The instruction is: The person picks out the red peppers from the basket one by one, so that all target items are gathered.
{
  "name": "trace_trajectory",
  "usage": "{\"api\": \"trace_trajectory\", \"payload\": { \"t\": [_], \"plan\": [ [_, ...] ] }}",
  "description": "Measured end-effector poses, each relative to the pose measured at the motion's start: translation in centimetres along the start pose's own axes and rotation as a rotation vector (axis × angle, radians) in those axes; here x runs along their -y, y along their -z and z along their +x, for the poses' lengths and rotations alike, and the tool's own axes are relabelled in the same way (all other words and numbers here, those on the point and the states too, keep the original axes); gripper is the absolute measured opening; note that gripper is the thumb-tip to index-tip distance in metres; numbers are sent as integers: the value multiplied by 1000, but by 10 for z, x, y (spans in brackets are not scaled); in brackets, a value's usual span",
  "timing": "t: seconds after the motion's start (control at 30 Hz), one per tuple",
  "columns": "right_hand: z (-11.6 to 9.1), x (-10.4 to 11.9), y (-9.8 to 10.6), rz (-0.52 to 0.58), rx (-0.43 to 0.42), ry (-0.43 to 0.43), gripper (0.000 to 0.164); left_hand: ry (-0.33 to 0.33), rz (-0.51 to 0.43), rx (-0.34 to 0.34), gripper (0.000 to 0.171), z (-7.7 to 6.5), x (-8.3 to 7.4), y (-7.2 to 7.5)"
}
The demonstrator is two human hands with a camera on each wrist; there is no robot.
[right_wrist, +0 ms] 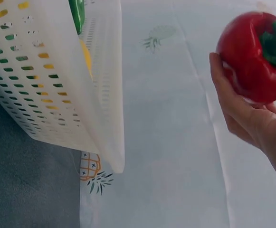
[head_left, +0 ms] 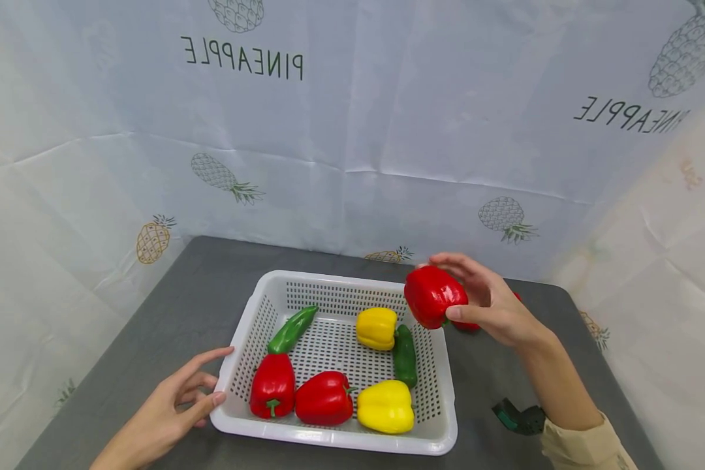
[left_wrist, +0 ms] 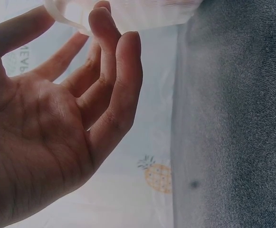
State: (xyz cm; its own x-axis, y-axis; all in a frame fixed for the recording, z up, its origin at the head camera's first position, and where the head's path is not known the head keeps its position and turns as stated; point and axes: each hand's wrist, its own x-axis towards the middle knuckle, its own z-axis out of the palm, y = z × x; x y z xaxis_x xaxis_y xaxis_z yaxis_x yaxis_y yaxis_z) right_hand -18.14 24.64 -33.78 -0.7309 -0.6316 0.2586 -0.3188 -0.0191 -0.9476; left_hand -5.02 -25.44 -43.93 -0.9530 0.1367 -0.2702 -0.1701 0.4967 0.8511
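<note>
My right hand [head_left: 499,307] grips a red bell pepper [head_left: 431,297] over the back right corner of a white perforated basket [head_left: 335,442]. In the right wrist view, the pepper's green stem [right_wrist: 273,42] faces the camera, and the fingers cup it from below. My left hand [head_left: 161,405] touches the basket's left rim with index fingertip and thumb, the other fingers loosely bent. Inside the basket lie two red bell peppers [head_left: 324,398], two yellow bell peppers [head_left: 386,407], a long green pepper [head_left: 292,329] and a dark green cucumber-like vegetable [head_left: 405,356].
More red [head_left: 465,326] shows behind and below the right hand, mostly hidden by it. A black and green strap-like piece [head_left: 519,418] lies by the right forearm. The dark grey table [head_left: 211,274] ends at a pineapple-print curtain [head_left: 352,130] at the back and sides.
</note>
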Motion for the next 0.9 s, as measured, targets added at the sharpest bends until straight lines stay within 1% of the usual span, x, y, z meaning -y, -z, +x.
{"api": "trace_trajectory", "payload": {
  "t": [0.13,0.27,0.4,0.5,0.67,0.73,0.9],
  "plan": [
    [-1,0,-1,60,-16,-4,66,26,-6,-4,79,0,0,0],
    [-3,0,0,136,-12,-16,67,42,-10,-11,79,1,0,0],
    [-5,-3,3,215,-20,-55,70,11,-6,-10,79,0,1,0],
    [-7,-6,5,239,-54,-78,73,-20,-1,-5,78,-1,1,0],
    [-8,-7,8,269,-98,-94,75,-22,3,-11,78,-1,0,-1],
    [-8,-7,8,296,-90,-88,74,-21,3,-15,78,-1,0,-1],
    [-8,-3,6,374,-40,-49,69,-11,6,-20,77,-1,0,-2]
  ]
}}
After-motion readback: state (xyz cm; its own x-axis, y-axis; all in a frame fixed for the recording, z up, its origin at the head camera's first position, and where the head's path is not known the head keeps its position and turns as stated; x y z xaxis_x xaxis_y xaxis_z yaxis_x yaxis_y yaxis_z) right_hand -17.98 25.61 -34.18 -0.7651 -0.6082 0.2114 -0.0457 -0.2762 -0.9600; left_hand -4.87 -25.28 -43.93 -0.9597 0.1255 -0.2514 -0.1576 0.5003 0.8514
